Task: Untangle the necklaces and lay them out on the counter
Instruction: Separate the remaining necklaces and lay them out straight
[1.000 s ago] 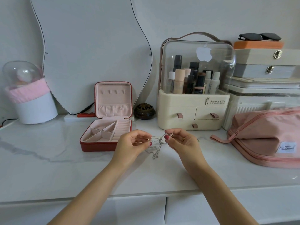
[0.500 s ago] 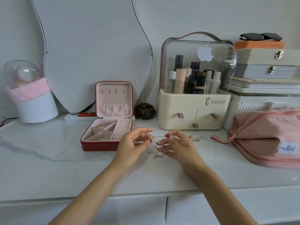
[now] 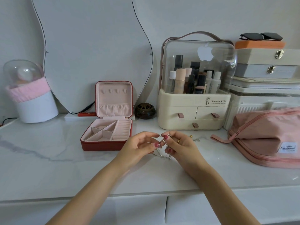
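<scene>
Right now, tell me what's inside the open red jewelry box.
The red jewelry box shows only bare pink lining: divided compartments, ring rolls, and lid hooks above an elastic pocket. Whatever is inside that pocket is hidden.

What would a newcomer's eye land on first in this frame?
Two hands meet mid-counter, the left hand and right hand pinching a tangle of silver necklaces just above the white marble counter. Behind-left stands an open red jewelry box; at far right lies a pink zip pouch.
</scene>
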